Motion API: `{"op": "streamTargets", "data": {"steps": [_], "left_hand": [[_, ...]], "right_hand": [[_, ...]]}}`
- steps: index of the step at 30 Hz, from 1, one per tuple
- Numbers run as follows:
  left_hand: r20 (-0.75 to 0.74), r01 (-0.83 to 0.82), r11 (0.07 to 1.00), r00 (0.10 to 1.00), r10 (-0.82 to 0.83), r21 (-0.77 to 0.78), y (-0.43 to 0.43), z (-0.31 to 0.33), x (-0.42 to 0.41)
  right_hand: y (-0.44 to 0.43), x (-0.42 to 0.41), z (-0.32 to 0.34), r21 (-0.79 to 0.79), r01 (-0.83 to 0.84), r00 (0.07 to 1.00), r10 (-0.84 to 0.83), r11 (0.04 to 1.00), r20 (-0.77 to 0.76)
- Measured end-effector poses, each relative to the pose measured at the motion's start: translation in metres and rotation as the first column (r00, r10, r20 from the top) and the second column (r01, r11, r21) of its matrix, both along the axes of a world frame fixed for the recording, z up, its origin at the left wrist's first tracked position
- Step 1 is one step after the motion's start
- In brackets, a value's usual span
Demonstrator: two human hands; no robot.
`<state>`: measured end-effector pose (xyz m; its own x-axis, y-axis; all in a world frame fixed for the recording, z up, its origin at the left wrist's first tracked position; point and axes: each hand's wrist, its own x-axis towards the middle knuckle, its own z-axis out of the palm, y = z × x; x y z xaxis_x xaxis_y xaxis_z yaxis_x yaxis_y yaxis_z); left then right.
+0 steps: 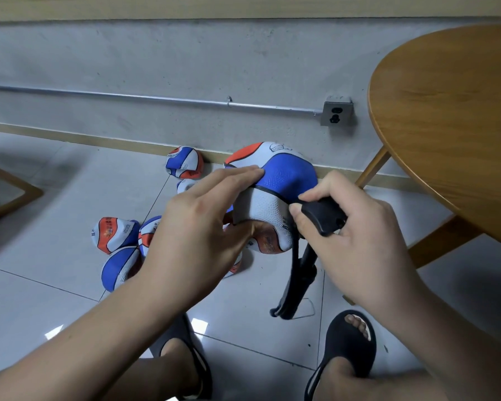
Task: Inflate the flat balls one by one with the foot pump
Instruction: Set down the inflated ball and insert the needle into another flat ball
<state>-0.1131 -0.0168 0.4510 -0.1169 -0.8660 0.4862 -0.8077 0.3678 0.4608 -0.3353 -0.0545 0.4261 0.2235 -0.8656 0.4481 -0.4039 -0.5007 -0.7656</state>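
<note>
Flat ball [284, 175] gripped by left hand [194, 241], one pump [297, 287] by right hand [359, 250]; at least five floor balls [184, 162].

Near side of held ball [287, 172] behind left hand [197, 233]; floor balls [115, 235] partly behind it too. Handle of pump [294, 287] half buried in right hand [356, 247]. Ball lettering unreadable.

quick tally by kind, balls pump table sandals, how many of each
held ball: 1
balls on floor: 4 plain, maybe more behind left hand
pump: 1
table: 1
sandals: 2
total: 9
</note>
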Motion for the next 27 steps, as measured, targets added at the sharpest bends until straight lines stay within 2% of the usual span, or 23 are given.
{"op": "streamTargets", "data": {"steps": [3, 7, 10, 12, 15, 19, 23, 25, 27], "left_hand": [[-0.003, -0.003, 0.999, 1.000, 0.003, -0.033, 0.000, -0.003, -0.003], [-0.039, 0.000, 1.000, 0.999, 0.000, 0.006, -0.002, -0.008, -0.001], [-0.109, -0.024, 0.995, 0.993, 0.034, 0.096, -0.014, -0.022, 0.005], [-0.125, -0.056, 0.985, 0.989, 0.077, 0.163, -0.027, -0.044, 0.009], [-0.162, -0.102, 0.951, 0.975, 0.154, 0.292, -0.046, -0.088, 0.015], [-0.199, -0.122, 0.884, 0.952, 0.233, 0.450, -0.062, -0.147, 0.016], [-0.221, -0.150, 0.807, 0.919, 0.327, 0.571, -0.063, -0.196, 0.008], [-0.239, -0.149, 0.767, 0.898, 0.370, 0.624, -0.059, -0.219, 0.004], [-0.280, -0.145, 0.722, 0.856, 0.434, 0.677, -0.052, -0.242, -0.001]], "right_hand": [[0.002, 0.004, -0.001, 0.042, 0.021, 1.000, -0.022, 0.999, 0.022], [-0.006, 0.002, 0.001, -0.034, -0.042, 0.992, 0.038, 0.999, -0.118], [-0.020, 0.000, -0.007, 0.103, -0.094, 0.984, 0.108, 0.990, -0.139], [-0.028, 0.002, -0.019, 0.163, -0.086, 0.970, 0.120, 0.983, -0.213], [-0.036, 0.005, -0.046, 0.126, -0.040, 0.904, 0.089, 0.991, -0.419], [-0.045, -0.002, -0.088, -0.030, 0.094, 0.784, -0.092, 0.995, -0.614], [-0.044, -0.005, -0.127, 0.030, 0.167, 0.652, -0.087, 0.986, -0.753], [-0.038, -0.005, -0.144, 0.064, 0.170, 0.637, -0.060, 0.983, -0.769], [-0.033, -0.004, -0.164, 0.130, 0.190, 0.662, -0.030, 0.973, -0.749]]}}
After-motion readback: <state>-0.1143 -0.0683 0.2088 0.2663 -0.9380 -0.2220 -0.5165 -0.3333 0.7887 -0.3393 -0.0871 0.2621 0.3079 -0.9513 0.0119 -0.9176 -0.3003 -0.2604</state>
